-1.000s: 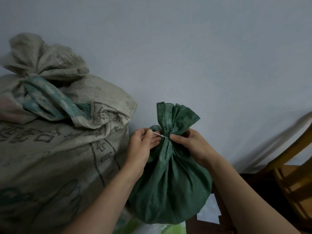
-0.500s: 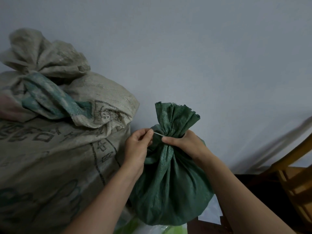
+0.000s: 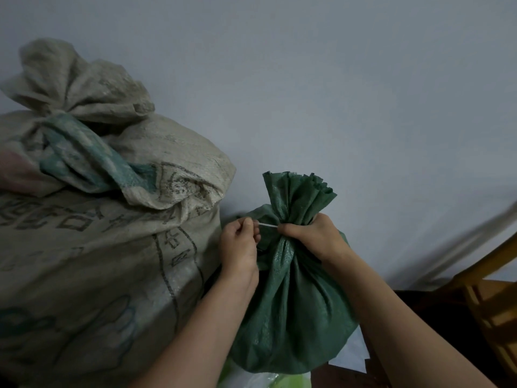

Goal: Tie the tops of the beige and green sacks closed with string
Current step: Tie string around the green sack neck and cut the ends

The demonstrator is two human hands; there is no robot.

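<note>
A small green woven sack (image 3: 291, 312) stands in the middle, its top gathered into a ruffled neck. My right hand (image 3: 310, 236) grips that neck with the fingers curled round it. My left hand (image 3: 239, 243) sits just left of the neck and pinches a thin white string (image 3: 268, 225), which runs taut from its fingertips to the neck. A large beige printed sack (image 3: 92, 247) fills the left side, its top bunched and bound with a teal strip.
A pale wall stands close behind both sacks. A yellow wooden chair (image 3: 492, 301) is at the right edge. Beneath the green sack lie white paper (image 3: 352, 351) and light green plastic (image 3: 268, 380).
My left hand has drawn the string a little farther left from the neck, so more string shows. My right hand has closed tighter round the neck. The view has shifted slightly.
</note>
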